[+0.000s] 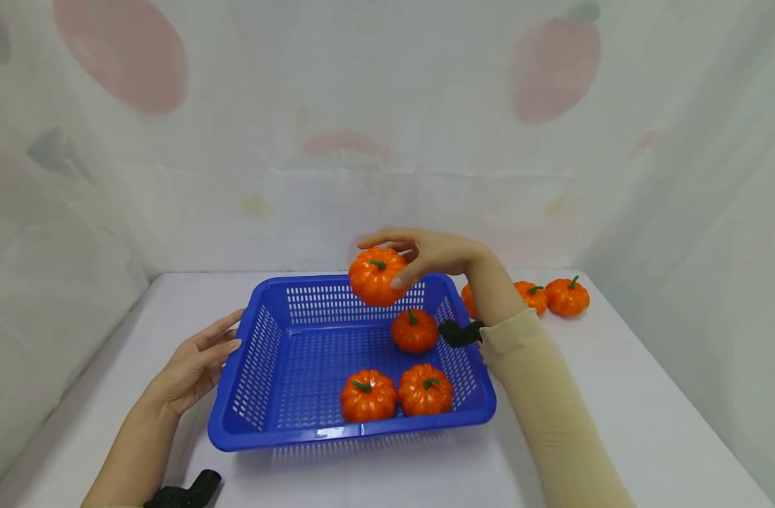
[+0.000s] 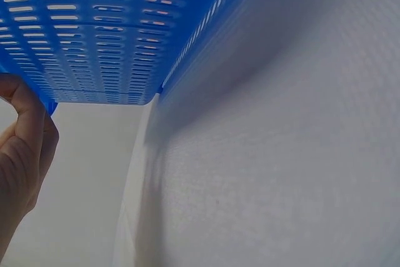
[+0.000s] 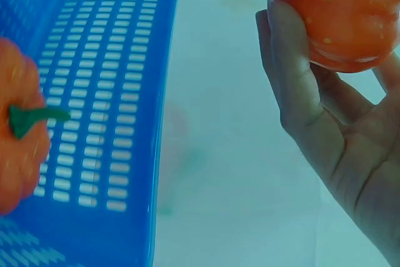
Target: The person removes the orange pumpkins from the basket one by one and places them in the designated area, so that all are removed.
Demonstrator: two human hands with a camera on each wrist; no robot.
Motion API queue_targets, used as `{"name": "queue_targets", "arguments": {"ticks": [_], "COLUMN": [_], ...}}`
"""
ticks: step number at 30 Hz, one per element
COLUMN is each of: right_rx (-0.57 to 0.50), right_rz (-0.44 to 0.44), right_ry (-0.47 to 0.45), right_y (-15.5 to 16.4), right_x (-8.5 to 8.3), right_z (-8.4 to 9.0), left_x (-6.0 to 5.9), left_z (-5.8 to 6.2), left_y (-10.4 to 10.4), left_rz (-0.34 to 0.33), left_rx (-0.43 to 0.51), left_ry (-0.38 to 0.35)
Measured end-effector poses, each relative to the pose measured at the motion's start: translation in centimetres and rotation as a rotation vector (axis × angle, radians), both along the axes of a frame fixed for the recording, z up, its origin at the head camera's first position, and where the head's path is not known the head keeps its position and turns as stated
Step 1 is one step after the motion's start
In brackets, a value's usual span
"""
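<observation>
In the head view my right hand holds a small orange pumpkin with a green stem above the back right part of a blue plastic basket. The right wrist view shows fingers curled against the underside of that pumpkin. My left hand grips the basket's left rim, thumb at the top edge; in the left wrist view its bent fingers meet the perforated wall. Inside the basket sit three more pumpkins: one at the right, two by the front wall.
Several other pumpkins stand on the white table to the right of the basket, some partly hidden behind my right forearm. A pale cloth with faded fruit prints hangs at the back and both sides. Dark wrist mounts sit on my wrists.
</observation>
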State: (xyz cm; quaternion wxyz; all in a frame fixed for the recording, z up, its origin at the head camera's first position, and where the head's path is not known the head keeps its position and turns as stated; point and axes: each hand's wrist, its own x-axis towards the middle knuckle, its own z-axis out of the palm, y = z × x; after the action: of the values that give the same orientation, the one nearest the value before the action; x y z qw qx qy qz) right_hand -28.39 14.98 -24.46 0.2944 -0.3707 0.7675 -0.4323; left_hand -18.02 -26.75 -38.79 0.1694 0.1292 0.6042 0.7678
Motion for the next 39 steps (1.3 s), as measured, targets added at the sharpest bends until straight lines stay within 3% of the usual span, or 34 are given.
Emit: {"name": "queue_targets", "arguments": {"ticks": [9, 22, 28, 39], "right_rx": [0.021, 0.016, 0.008, 0.048], "right_rz": [-0.061, -0.153, -0.196, -0.367], "right_ry": [-0.041, -0.019, -0.081, -0.053], "right_y": [2.8, 9.5, 12.2, 19.8], "right_x": [-0.1, 0.4, 0.9, 2.7], "right_z": [-0.6, -1.5, -2.2, -3.2], "left_x": [0.3, 0.5, 0.8, 0.8], "left_z": [-0.3, 0.0, 0.0, 0.0], "left_y": [-0.2, -0.2, -0.3, 0.1], "left_rz": [-0.003, 0.014, 0.021, 0.043], "left_rx": [0.0, -0.018, -0.017, -0.055], "left_ry": [-0.011, -0.004, -0.01, -0.007]}}
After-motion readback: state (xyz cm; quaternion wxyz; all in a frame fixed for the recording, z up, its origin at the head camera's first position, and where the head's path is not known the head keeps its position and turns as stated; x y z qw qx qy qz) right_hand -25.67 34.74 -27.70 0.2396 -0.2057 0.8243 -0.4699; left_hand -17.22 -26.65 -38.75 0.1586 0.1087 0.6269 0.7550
